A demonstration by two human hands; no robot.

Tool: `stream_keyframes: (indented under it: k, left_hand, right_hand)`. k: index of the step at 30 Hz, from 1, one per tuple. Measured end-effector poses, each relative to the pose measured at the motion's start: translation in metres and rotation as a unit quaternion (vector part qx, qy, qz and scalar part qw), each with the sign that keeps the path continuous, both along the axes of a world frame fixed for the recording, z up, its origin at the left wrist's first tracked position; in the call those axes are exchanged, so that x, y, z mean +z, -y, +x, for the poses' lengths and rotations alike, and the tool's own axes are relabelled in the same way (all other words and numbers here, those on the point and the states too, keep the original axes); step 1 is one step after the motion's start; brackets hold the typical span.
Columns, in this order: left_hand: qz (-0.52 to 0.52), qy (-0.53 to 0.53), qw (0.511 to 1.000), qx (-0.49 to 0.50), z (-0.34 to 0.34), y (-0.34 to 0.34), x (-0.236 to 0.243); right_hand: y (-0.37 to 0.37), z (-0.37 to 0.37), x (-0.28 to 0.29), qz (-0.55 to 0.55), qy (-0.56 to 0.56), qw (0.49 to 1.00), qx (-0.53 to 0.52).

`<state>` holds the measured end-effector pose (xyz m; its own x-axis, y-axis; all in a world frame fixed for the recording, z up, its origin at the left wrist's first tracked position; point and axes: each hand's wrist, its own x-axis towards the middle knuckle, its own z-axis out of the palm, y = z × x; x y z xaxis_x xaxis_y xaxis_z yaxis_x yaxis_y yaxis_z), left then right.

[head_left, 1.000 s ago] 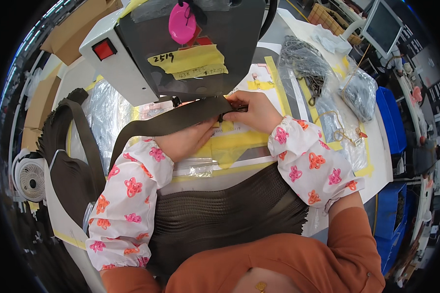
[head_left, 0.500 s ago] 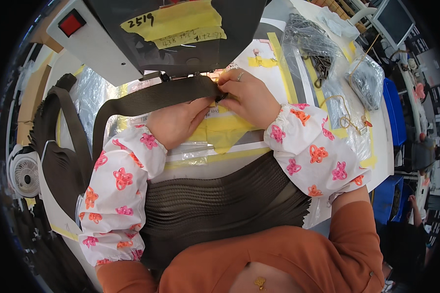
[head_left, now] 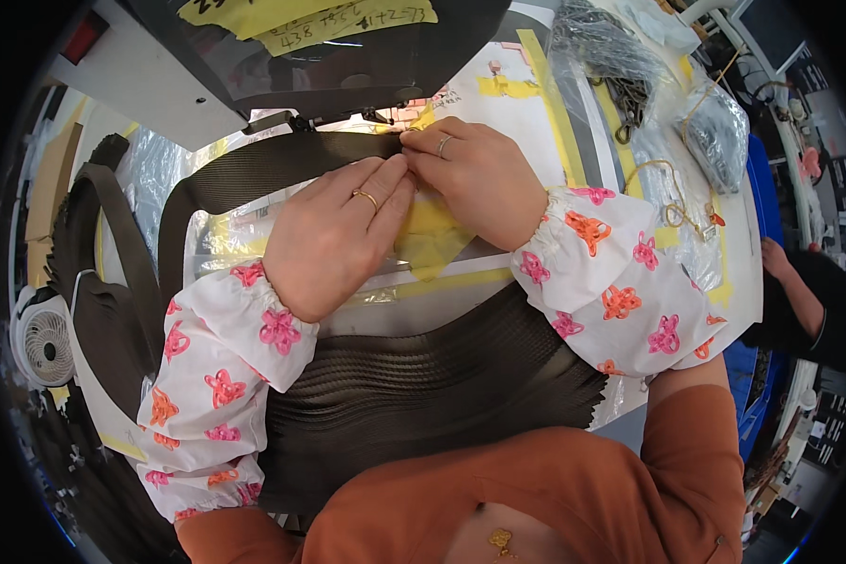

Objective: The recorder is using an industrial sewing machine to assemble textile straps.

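Observation:
A dark olive webbing strap [head_left: 282, 169] runs from the left, bends, and crosses just below the sewing machine's head [head_left: 338, 70]. My left hand [head_left: 338, 235], with a ring on one finger, is closed at the strap's right end, its back turned up. My right hand [head_left: 479, 179], also ringed, pinches that same end from the other side. The fingertips of both hands meet there and cover the strap's tip. Close to me, a stack of the same straps [head_left: 423, 385] lies between my forearms, which wear white flowered sleeve covers.
More straps [head_left: 113, 310] hang tied in a bundle at the left, beside a small white fan [head_left: 49, 343]. Clear plastic bags [head_left: 714, 141] and a thin cord [head_left: 672, 193] lie on the right. Yellow tape [head_left: 555, 113] marks the table. Another person's arm [head_left: 794, 287] shows far right.
My left hand has turned over the strap's end, hiding a small dark piece visible there before. The right hand has shifted slightly. Another person's arm now shows higher at the right.

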<state>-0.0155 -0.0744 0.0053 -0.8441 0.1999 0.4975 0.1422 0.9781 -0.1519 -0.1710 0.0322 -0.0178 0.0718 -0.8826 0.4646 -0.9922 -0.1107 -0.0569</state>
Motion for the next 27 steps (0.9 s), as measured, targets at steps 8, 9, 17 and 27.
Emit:
stream_keyframes:
  k: [8,9,17,27]
  left_hand:
    - [-0.041,0.067,0.988,0.130,-0.003,-0.002,-0.006]
    - [-0.048,0.055,0.993,0.092,-0.006,0.007,-0.006]
    - [0.047,0.016,0.998,-0.043,-0.015,0.049,-0.029]
    - [0.082,0.051,0.995,0.003,-0.011,0.038,-0.021]
  right_hand:
    - [-0.002,0.001,-0.006,-0.001,0.008,1.000,-0.018]
    - [-0.002,0.001,-0.006,-0.006,0.003,1.000,-0.021]
    - [0.000,0.001,-0.006,-0.032,0.008,0.999,-0.026]
    - [-0.007,0.010,0.004,0.024,-0.052,0.998,-0.030]
